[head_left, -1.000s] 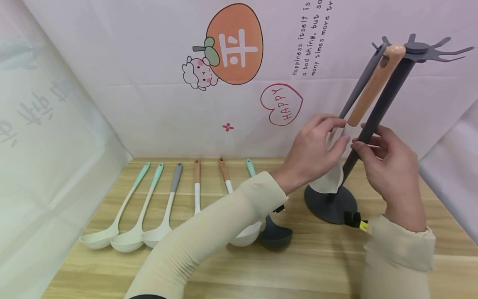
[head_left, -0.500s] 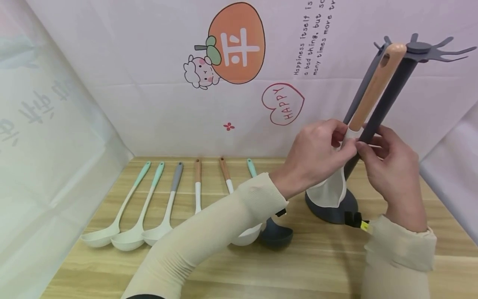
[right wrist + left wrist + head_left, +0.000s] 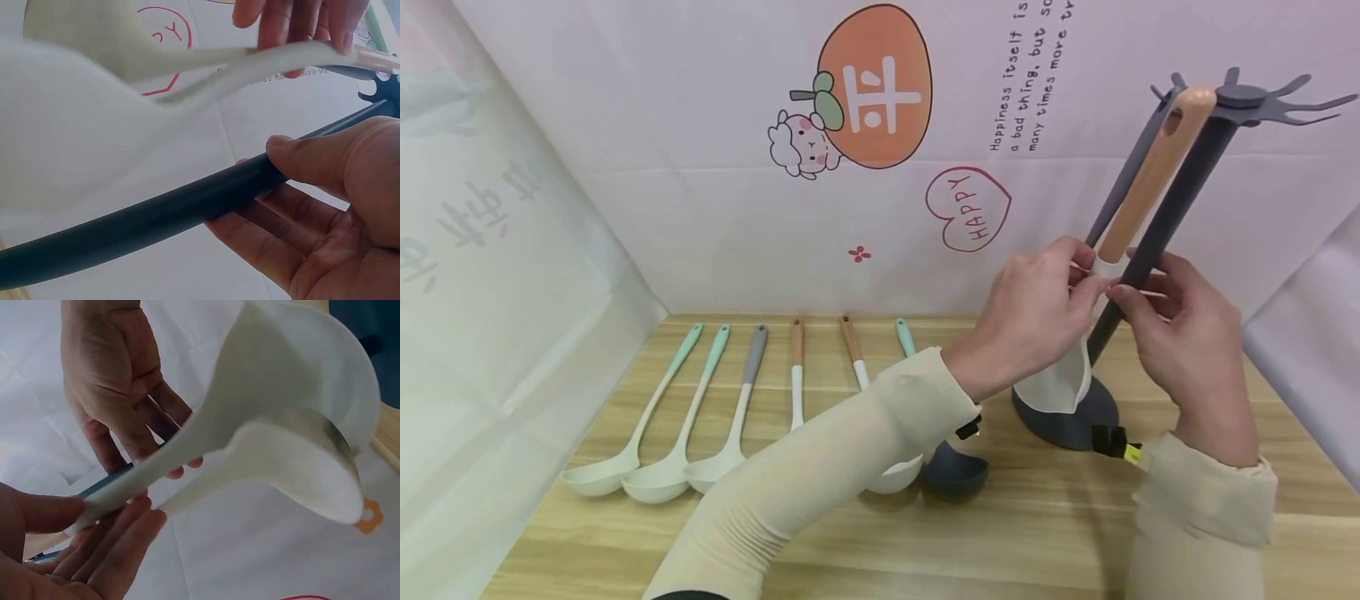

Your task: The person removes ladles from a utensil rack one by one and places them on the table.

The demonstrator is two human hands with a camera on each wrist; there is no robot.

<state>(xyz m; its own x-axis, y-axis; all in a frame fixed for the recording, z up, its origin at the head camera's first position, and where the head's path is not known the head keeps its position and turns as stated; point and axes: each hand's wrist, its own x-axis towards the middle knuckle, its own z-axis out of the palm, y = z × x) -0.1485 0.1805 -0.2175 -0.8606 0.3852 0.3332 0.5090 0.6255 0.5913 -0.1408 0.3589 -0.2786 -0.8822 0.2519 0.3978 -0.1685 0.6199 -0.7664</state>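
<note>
In the head view, my left hand (image 3: 1030, 312) pinches the white shaft of a ladle with a wooden handle (image 3: 1153, 183). The handle's top is up by the prongs of a dark utensil stand; whether its hole is on a prong I cannot tell. The bowl (image 3: 1060, 385) hangs over the round base (image 3: 1101, 421). My right hand (image 3: 1195, 342) grips the stand's pole (image 3: 156, 212) between thumb and fingers. Behind the held ladle hangs a second ladle with a grey handle (image 3: 1123, 187); its pale bowl (image 3: 306, 472) shows in the left wrist view.
On the wooden table (image 3: 1000, 550), several ladles lie in a row to the left, among them a mint-handled one (image 3: 658, 400), a grey-handled one (image 3: 748, 383) and a dark-bowled one (image 3: 955, 473). My left sleeve covers part of the row. A printed white cloth (image 3: 722, 233) stands behind.
The ladle's bowl swings lower and toward the pole, then slightly back up and left, with my left hand following. The handle's top stays by the prongs. My right hand keeps its hold on the pole.
</note>
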